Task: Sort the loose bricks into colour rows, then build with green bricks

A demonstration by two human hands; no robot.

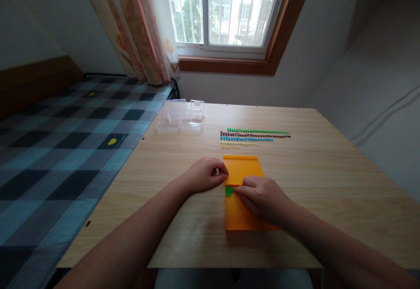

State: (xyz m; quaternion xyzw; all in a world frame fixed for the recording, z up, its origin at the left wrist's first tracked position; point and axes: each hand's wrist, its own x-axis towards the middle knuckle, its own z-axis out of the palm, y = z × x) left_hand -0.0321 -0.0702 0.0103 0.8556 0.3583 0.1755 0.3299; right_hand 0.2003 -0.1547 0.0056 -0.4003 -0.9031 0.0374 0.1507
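An orange flat box (241, 168) lies on the wooden table (164, 201) in front of me. Its orange lid looks partly slid, and a small green patch (229, 190) shows in the gap at its left side. My left hand (205, 174) rests at the box's left edge with fingers curled against it. My right hand (262, 197) lies on the box, fingertips pinched at the lid's edge next to the green patch. Beyond the box lie rows of tiny pieces: green (257, 130), dark brown (254, 135), blue (246, 139) and yellow (231, 146).
A clear plastic container (180, 116) stands open at the table's back left. A bed with a blue and black checked cover (59, 149) runs along the left. A window and a curtain (141, 31) are behind the table; a wall is on the right.
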